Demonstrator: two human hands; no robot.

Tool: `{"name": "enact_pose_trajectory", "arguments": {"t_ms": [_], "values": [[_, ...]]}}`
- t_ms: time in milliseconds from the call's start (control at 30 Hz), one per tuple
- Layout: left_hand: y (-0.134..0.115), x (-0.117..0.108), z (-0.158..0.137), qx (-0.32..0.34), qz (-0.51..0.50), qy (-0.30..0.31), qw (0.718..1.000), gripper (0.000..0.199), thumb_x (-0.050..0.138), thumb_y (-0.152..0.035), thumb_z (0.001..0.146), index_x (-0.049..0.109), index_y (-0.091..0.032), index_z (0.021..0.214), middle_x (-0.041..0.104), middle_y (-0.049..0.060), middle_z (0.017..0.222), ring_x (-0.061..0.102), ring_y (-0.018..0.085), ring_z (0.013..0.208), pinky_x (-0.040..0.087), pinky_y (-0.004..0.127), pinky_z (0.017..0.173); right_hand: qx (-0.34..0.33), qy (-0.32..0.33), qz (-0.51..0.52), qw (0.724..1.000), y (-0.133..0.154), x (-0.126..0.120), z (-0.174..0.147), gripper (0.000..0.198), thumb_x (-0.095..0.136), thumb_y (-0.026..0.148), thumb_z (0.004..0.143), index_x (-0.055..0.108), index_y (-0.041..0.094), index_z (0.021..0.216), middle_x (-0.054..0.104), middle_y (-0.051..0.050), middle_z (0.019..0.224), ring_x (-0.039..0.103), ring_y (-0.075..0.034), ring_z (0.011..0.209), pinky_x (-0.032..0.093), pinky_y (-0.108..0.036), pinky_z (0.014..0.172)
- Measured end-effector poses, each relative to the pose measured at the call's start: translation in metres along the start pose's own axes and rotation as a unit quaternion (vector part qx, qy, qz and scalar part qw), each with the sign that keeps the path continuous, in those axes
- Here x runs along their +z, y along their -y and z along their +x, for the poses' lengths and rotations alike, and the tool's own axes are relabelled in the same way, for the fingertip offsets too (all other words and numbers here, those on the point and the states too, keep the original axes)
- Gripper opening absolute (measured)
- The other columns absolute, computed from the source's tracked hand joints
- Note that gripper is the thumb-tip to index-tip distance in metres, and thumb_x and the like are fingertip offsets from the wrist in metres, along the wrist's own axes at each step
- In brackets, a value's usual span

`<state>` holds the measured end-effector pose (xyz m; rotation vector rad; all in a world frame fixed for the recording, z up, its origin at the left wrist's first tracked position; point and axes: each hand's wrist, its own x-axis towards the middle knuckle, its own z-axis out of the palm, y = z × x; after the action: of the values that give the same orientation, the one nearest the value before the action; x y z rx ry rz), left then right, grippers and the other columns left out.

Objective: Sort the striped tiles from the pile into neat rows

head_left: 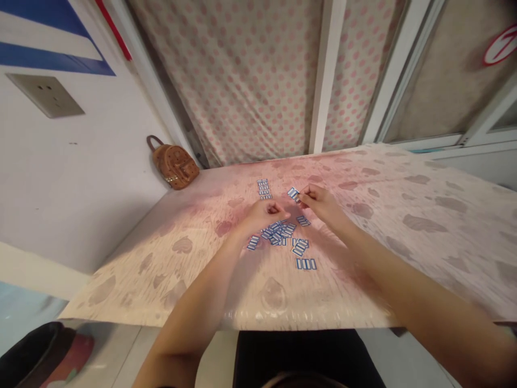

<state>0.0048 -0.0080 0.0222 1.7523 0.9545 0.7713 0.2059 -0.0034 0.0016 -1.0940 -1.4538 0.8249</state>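
Between thumb and fingers, my right hand (pixel 317 200) pinches a small blue-and-white striped card (pixel 292 193) above the table. Just left of it, my left hand (pixel 266 213) is closed with curled fingers; what they hold, if anything, I cannot make out. Below the hands lies a loose pile of similar cards (pixel 278 233), overlapping at different angles. Single cards lie around it: one blue-and-white card (pixel 252 243) to the left, another card (pixel 302 221) under my right hand, and a card (pixel 306 264) nearer me. Beyond my left hand stretches a neat column of cards (pixel 263 188).
A patterned cloth (pixel 274 293) covers the table. At its far left corner a small brown backpack (pixel 175 164) leans by the wall. Behind the table hangs a dotted curtain (pixel 242 75). A dark-and-red bin-like container (pixel 60 355) stands on the floor at lower left.
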Motion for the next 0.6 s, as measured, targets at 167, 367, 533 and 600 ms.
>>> {"name": "enact_pose_trajectory", "arguments": {"t_ms": [167, 367, 533, 600], "values": [[-0.010, 0.018, -0.016, 0.037, 0.219, 0.104, 0.969, 0.030, 0.083, -0.035, 0.062, 0.069, -0.018, 0.081, 0.064, 0.002, 0.078, 0.057, 0.016, 0.074, 0.040, 0.026, 0.064, 0.010, -0.043, -0.030, 0.999, 0.001, -0.007, 0.003, 0.022, 0.063, 0.040, 0.077, 0.054, 0.021, 0.073, 0.061, -0.001, 0.065, 0.059, -0.015, 0.061, 0.051, -0.030, 0.064], [-0.009, 0.026, -0.020, 0.061, 0.280, 0.133, 0.949, 0.026, 0.083, -0.030, 0.063, 0.067, -0.020, 0.082, 0.066, 0.003, 0.085, 0.058, 0.019, 0.083, 0.041, 0.028, 0.067, -0.006, -0.047, -0.038, 0.998, 0.000, -0.004, 0.003, 0.025, 0.062, 0.044, 0.076, 0.054, 0.021, 0.074, 0.059, -0.001, 0.063, 0.057, -0.016, 0.058, 0.051, -0.032, 0.062], [-0.004, 0.027, -0.017, 0.070, 0.259, 0.151, 0.951, 0.021, 0.079, -0.027, 0.066, 0.065, -0.019, 0.078, 0.067, 0.003, 0.083, 0.058, 0.019, 0.080, 0.040, 0.027, 0.066, -0.006, -0.043, -0.028, 0.999, -0.001, -0.004, 0.004, 0.026, 0.063, 0.045, 0.076, 0.053, 0.021, 0.073, 0.059, 0.000, 0.061, 0.057, -0.016, 0.058, 0.051, -0.031, 0.060], [-0.004, 0.028, -0.018, 0.068, 0.251, 0.154, 0.953, 0.018, 0.078, -0.024, 0.067, 0.063, -0.018, 0.076, 0.066, 0.003, 0.081, 0.058, 0.017, 0.077, 0.039, 0.026, 0.064, -0.006, -0.046, -0.030, 0.998, -0.001, -0.004, 0.003, 0.024, 0.063, 0.043, 0.076, 0.053, 0.021, 0.073, 0.060, 0.000, 0.061, 0.057, -0.015, 0.057, 0.051, -0.031, 0.060]]}}
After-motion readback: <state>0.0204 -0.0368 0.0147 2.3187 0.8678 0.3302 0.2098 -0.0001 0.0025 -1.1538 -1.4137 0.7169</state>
